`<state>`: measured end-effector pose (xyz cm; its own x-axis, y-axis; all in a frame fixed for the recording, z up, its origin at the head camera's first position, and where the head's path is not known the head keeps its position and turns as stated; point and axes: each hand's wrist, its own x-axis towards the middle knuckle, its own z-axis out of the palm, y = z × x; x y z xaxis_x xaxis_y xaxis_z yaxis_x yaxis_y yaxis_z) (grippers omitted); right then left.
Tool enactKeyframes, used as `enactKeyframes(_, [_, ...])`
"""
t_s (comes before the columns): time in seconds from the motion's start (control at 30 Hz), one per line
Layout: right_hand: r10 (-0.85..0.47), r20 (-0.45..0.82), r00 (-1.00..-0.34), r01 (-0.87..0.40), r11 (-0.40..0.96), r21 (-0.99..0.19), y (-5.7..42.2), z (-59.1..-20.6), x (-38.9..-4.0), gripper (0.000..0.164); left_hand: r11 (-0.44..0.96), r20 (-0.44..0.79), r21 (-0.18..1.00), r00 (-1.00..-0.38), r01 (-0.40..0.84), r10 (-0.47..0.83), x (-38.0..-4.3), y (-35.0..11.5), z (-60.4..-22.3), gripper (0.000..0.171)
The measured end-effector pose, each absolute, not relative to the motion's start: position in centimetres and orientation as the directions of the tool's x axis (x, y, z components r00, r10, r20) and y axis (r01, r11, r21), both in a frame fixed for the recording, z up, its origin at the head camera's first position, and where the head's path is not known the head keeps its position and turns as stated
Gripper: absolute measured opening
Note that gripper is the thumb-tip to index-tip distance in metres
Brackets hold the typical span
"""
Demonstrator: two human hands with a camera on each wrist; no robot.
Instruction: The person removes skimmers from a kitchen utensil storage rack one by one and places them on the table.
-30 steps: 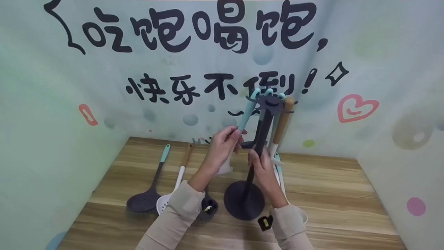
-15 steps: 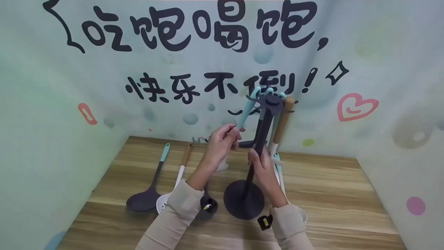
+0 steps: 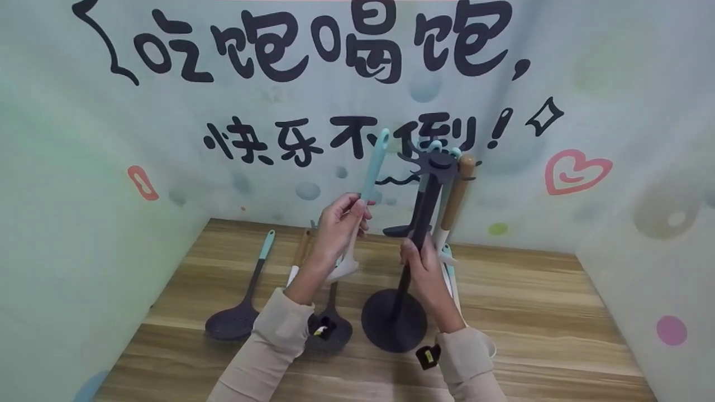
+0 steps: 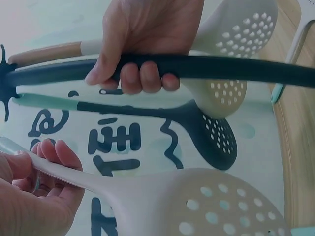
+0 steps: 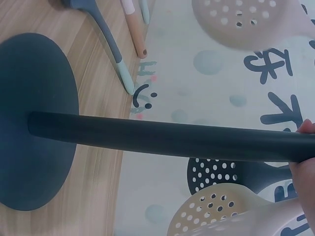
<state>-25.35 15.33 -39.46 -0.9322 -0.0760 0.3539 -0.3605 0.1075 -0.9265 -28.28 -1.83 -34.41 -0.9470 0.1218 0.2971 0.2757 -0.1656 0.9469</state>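
In the head view my left hand (image 3: 342,226) pinches a pale skimmer (image 3: 375,167) by its handle, teal end up. The skimmer's perforated head fills the lower part of the left wrist view and hangs free of the stand. My right hand (image 3: 425,268) grips the dark pole of a utensil stand (image 3: 394,332), whose round base is over the table. From the stand's hooks hang a dark skimmer (image 4: 219,140) with a teal handle, a pale skimmer with a wooden handle (image 3: 458,192) and a cream skimmer (image 4: 227,101). The pole partly hides them.
A dark slotted utensil (image 3: 230,322) with a teal handle lies on the wooden table (image 3: 536,335) at left. Beside it are a wooden-handled utensil (image 3: 301,251), mostly behind my left arm, and a dark utensil (image 3: 338,332). A teal-handled utensil (image 3: 450,271) lies right of the stand.
The pale skimmer's handle has come off its hook and moved left, away from the stand, with my left hand. My right hand stays on the pole.
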Motion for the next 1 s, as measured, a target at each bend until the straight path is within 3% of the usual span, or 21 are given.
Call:
enactKeyframes(0.33, [-0.086,0.420,-0.904,-0.426,0.072,-0.902,15.7,-40.7,-26.4,0.011,-0.105,0.280,0.955,-0.960,0.279,-0.003,-28.0,-6.8,-34.6,0.021])
enactKeyframes(0.53, [-0.092,0.449,-0.889,-0.457,0.091,-0.885,15.8,-41.6,-27.0,0.012,0.001,0.279,0.960,-0.957,0.279,-0.080,-27.8,-10.3,-35.6,0.022])
enactKeyframes(1.0, [-0.084,0.388,-0.918,-0.394,0.082,-0.915,15.3,-39.2,-25.3,0.008,0.191,0.272,0.957,-0.897,0.217,-0.348,-28.7,-18.4,-38.7,0.028])
